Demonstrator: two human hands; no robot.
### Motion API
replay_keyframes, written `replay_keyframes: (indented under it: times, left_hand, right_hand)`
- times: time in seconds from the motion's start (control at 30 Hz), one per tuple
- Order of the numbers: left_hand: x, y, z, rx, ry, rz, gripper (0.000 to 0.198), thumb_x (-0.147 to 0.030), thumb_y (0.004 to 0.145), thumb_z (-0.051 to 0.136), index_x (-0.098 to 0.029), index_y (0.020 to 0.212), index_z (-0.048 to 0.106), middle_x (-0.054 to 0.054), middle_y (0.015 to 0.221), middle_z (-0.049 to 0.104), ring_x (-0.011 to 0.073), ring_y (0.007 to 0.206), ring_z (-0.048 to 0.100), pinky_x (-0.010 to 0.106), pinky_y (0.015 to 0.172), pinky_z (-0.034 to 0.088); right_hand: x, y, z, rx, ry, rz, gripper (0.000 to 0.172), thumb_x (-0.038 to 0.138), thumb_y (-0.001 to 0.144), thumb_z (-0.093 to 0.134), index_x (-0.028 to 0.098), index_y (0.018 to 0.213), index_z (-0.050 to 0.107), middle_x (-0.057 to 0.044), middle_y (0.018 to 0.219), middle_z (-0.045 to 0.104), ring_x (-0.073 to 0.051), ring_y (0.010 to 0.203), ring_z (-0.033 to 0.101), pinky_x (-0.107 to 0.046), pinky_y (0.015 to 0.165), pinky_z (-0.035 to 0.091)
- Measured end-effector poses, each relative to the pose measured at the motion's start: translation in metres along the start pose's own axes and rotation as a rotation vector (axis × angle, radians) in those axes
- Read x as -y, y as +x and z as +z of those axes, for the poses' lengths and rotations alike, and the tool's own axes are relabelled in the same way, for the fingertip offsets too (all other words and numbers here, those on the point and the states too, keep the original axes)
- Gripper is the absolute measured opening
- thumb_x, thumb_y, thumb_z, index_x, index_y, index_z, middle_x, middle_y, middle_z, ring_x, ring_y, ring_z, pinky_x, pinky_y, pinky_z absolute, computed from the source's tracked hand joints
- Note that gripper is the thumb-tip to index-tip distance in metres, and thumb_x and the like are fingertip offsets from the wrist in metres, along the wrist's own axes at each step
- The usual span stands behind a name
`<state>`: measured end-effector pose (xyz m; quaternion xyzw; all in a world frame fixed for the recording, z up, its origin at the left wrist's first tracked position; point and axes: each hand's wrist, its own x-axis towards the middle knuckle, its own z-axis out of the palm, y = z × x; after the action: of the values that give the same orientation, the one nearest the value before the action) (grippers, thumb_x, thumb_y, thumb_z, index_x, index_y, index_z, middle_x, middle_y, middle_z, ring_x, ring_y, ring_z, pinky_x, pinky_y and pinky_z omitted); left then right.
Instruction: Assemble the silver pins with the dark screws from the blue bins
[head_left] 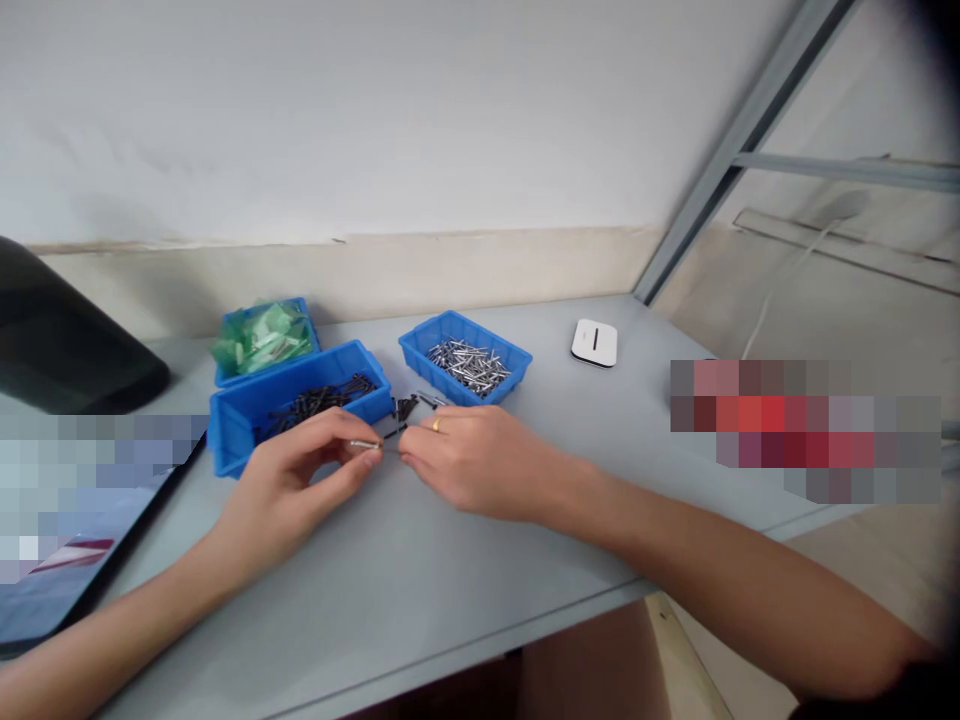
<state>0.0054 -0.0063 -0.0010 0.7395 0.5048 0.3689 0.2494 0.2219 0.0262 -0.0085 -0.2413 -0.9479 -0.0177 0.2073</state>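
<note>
My left hand (300, 475) is closed, pinching a small silver metal pin (365, 444) between thumb and index finger. Close beside it, my right hand (465, 455), with a gold ring (436, 425), has its fingertips pressed together near the pin's end. A thin sliver shows between the two hands, but the right fingers hide what it is. Just behind the hands lie loose black screws (405, 408) and a few silver pins (429, 398). A blue bin (225, 440) holds many black screws (319, 402); another blue bin (517, 358) holds silver pins (469, 366).
At the back left, a third blue bin (225, 378) carries a green plastic bag (270, 335). A white box-shaped device (595, 342) sits back right on the grey table (450, 600). A dark object (67, 340) and a screen (82, 550) occupy the left. A metal frame (720, 190) rises at right.
</note>
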Motion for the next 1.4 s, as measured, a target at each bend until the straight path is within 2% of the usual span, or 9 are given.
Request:
replay_keyframes:
  times: [0.23, 0.33, 0.47, 0.7, 0.93, 1.03, 1.17, 1.27, 1.4]
  left_hand:
    - [0.006, 0.0, 0.002, 0.082, -0.121, -0.061, 0.012, -0.035, 0.086, 0.063, -0.024, 0.084, 0.066, 0.001, 0.083, 0.071, 0.0176, 0.072, 0.065, 0.024, 0.064, 0.054]
    - [0.009, 0.0, 0.003, 0.15, -0.143, -0.062, 0.016, -0.036, 0.089, 0.061, -0.022, 0.081, 0.063, 0.0, 0.077, 0.069, 0.0165, 0.071, 0.064, 0.023, 0.063, 0.053]
    - [0.008, -0.001, 0.002, 0.205, -0.073, -0.022, 0.02, -0.037, 0.091, 0.058, -0.021, 0.08, 0.065, -0.001, 0.072, 0.065, 0.015, 0.067, 0.06, 0.023, 0.06, 0.05]
    - [0.007, 0.0, 0.002, 0.1, -0.069, -0.076, 0.02, -0.041, 0.086, 0.065, -0.021, 0.086, 0.071, 0.001, 0.081, 0.072, 0.0174, 0.072, 0.065, 0.025, 0.064, 0.053]
    - [-0.001, -0.004, 0.002, 0.039, -0.082, 0.063, 0.008, -0.028, 0.085, 0.064, -0.024, 0.081, 0.069, -0.001, 0.079, 0.07, 0.0157, 0.072, 0.063, 0.022, 0.064, 0.053]
    - [0.002, -0.003, 0.001, 0.041, -0.126, -0.006, 0.007, -0.03, 0.084, 0.065, -0.024, 0.084, 0.068, -0.001, 0.081, 0.071, 0.0155, 0.072, 0.065, 0.023, 0.065, 0.054]
    - [0.007, 0.0, 0.001, 0.087, -0.129, -0.058, 0.014, -0.035, 0.086, 0.063, -0.022, 0.082, 0.066, -0.001, 0.078, 0.07, 0.0158, 0.071, 0.065, 0.024, 0.065, 0.055]
    - [0.008, 0.0, 0.002, 0.132, -0.072, -0.05, 0.018, -0.037, 0.087, 0.061, -0.021, 0.083, 0.069, 0.001, 0.079, 0.072, 0.0167, 0.071, 0.065, 0.025, 0.064, 0.055]
    - [0.006, -0.001, 0.003, 0.084, -0.044, -0.056, 0.017, -0.037, 0.085, 0.063, -0.022, 0.084, 0.071, 0.0, 0.076, 0.073, 0.0158, 0.068, 0.065, 0.023, 0.06, 0.054]
  right_hand:
    - [0.001, 0.0, 0.001, 0.007, 0.012, 0.039, 0.025, 0.026, 0.103, 0.04, 0.016, 0.09, 0.059, -0.002, 0.081, 0.066, -0.014, 0.076, 0.06, -0.028, 0.066, 0.036]
    - [0.0, 0.002, -0.005, -0.081, 0.068, 0.091, 0.025, 0.026, 0.103, 0.038, 0.016, 0.106, 0.06, -0.004, 0.094, 0.069, -0.014, 0.085, 0.061, -0.026, 0.071, 0.039]
    - [-0.001, 0.002, -0.006, -0.101, 0.039, -0.047, 0.023, 0.019, 0.101, 0.04, 0.017, 0.109, 0.061, -0.003, 0.092, 0.068, -0.013, 0.081, 0.059, -0.026, 0.072, 0.04]
    - [-0.002, 0.002, 0.001, -0.08, -0.034, -0.021, 0.028, 0.027, 0.104, 0.039, 0.016, 0.092, 0.061, -0.001, 0.081, 0.065, -0.014, 0.076, 0.058, -0.028, 0.068, 0.038]
    - [0.002, 0.001, 0.006, -0.133, -0.072, -0.095, 0.032, 0.027, 0.104, 0.036, 0.017, 0.082, 0.058, 0.0, 0.073, 0.064, -0.013, 0.068, 0.059, -0.028, 0.063, 0.037]
    - [0.002, 0.002, 0.001, -0.153, -0.02, -0.072, 0.033, 0.03, 0.104, 0.035, 0.016, 0.088, 0.061, -0.001, 0.078, 0.067, -0.013, 0.071, 0.06, -0.028, 0.068, 0.04]
    - [0.0, 0.003, -0.007, -0.178, 0.051, -0.014, 0.028, 0.026, 0.104, 0.035, 0.016, 0.11, 0.06, -0.002, 0.09, 0.07, -0.013, 0.083, 0.062, -0.026, 0.075, 0.042]
    - [-0.002, 0.003, -0.006, -0.11, 0.018, -0.059, 0.027, 0.022, 0.103, 0.036, 0.016, 0.107, 0.062, -0.003, 0.091, 0.07, -0.013, 0.083, 0.061, -0.026, 0.075, 0.042]
    - [-0.005, 0.001, 0.0, -0.065, -0.036, -0.046, 0.025, 0.021, 0.103, 0.037, 0.016, 0.099, 0.062, -0.001, 0.085, 0.068, -0.013, 0.079, 0.058, -0.027, 0.072, 0.04]
